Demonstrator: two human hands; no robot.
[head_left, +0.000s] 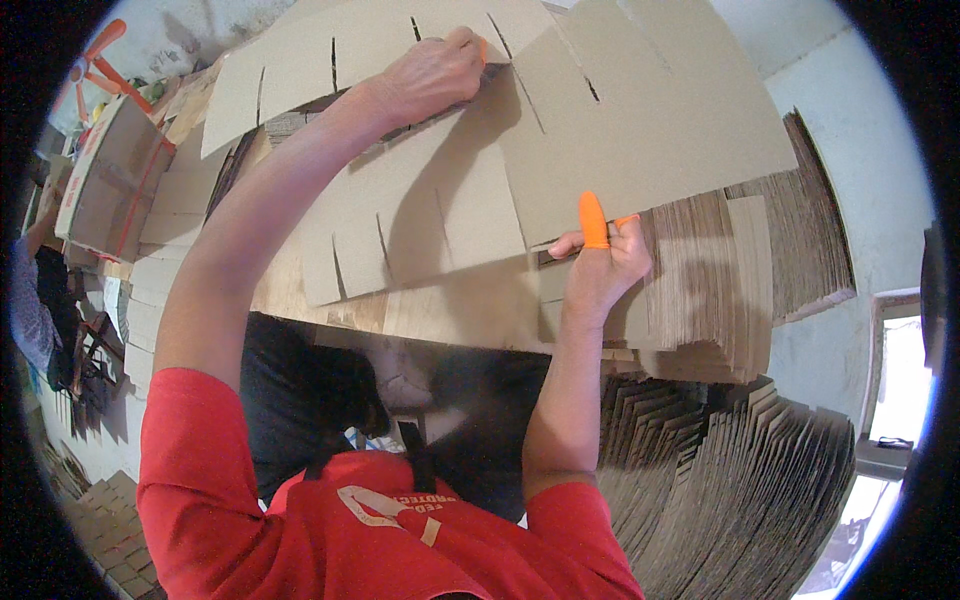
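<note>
My left hand reaches far forward with its fingers closed on the near edge of a slotted cardboard strip, which is lifted and casts a shadow. A bit of orange shows at its fingertips. Closer to me, my right hand is at the lower edge of a large plain-brown cardboard sheet with slots. One digit in an orange finger cot lies over that sheet, while the other fingers are bent at its edge, partly hidden. Another slotted cardboard piece lies flat between my hands.
Under the large sheet, stacked cardboard strips stand at the right of the wooden table. More cardboard stacks sit lower right. At left are a carton, an orange fan and another person's sleeve.
</note>
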